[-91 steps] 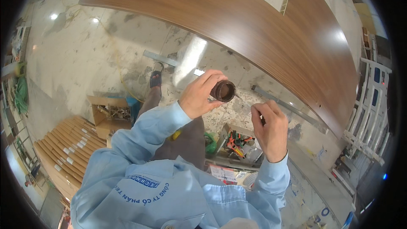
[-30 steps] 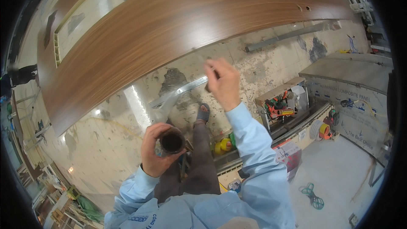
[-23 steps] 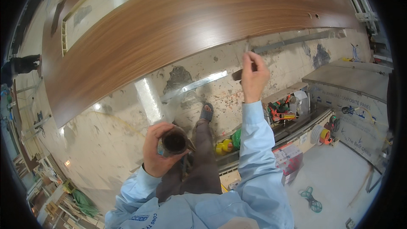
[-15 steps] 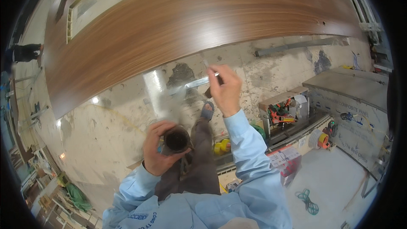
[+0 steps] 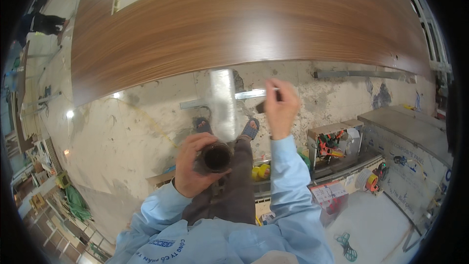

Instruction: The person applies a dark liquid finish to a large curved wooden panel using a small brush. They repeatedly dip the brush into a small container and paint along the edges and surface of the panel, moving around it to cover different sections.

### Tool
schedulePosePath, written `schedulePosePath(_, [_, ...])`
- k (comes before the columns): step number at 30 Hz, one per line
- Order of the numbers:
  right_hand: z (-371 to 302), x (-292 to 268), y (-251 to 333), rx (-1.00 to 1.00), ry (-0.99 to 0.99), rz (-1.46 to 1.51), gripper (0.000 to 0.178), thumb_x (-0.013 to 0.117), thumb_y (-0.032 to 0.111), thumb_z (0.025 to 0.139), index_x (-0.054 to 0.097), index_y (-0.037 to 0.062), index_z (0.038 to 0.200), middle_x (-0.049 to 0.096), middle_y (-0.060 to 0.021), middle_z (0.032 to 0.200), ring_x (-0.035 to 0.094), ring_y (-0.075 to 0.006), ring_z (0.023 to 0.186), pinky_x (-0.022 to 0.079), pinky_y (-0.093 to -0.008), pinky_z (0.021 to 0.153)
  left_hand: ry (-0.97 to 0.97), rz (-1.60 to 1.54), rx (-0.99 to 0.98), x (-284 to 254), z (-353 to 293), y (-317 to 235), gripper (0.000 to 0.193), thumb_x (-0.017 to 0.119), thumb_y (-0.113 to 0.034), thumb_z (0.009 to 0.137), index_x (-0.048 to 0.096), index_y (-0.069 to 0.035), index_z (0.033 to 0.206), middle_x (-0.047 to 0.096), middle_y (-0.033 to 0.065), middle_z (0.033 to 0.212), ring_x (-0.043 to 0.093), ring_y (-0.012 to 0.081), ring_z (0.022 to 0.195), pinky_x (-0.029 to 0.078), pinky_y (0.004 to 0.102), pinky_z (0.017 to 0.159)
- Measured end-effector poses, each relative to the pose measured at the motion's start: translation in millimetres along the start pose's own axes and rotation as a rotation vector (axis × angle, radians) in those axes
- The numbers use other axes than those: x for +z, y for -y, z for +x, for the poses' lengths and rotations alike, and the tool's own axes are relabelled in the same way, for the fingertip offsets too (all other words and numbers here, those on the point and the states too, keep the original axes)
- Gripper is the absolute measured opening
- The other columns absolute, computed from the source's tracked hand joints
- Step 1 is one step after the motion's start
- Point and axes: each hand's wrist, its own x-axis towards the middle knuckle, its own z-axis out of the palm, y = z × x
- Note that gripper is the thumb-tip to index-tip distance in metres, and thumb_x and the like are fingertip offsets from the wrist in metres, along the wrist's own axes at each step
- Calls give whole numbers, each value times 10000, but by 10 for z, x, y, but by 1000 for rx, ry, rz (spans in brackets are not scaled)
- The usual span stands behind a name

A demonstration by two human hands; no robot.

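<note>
My left hand is wrapped round a round, open-topped container with a dark inside, held in front of my legs. Out ahead of it, my right hand is closed on a small dark brown object whose kind I cannot make out. Its fingertips are pinched together just short of the near edge of a large wood-grain panel. The panel has a rectangular cutout at the far left.
A metal support stands under the panel's near edge, close to my feet. To the right are a tool box, a grey panel-sided bench and a white surface with a green cord. A person is at far left.
The view has swung left, so the panel and floor sit farther right. My right hand has drawn slightly back from the panel's edge; both hands keep their hold.
</note>
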Motion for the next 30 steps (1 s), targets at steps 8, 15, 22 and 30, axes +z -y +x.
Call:
schedulePosePath(8, [-160,297,120,-150,218,35,91,742,38,929,785,13,1006,754,-150,915,738,-279,806,570,-378,727,-28,-29,-26,-161,-97,83,752,999,-108,686,629,-30,1336,640,162,1319,646,340,1237,548,411,1038])
schedulePosePath(15, [-44,84,94,-104,17,-95,77,760,29,920,776,16,994,744,-125,897,694,-238,731,526,-350,650,-54,-36,-38,-303,-170,162,760,1001,-98,680,620,-33,1333,632,170,1330,650,337,1222,551,412,1034])
schedulePosePath(22, [23,-9,-137,-183,17,-86,82,759,31,922,775,30,1002,738,-106,869,681,-216,709,520,-352,626,-31,-48,-39,-280,-163,174,784,997,-68,679,595,-35,1351,601,170,1363,656,318,1233,572,395,1023])
schedulePosePath(30, [215,-273,-209,-139,32,-98,66,771,43,908,770,38,974,729,-97,871,685,-222,708,526,-350,631,48,-44,-25,-108,-90,76,813,978,-17,664,572,-25,1369,534,139,1377,611,263,1270,538,386,1087])
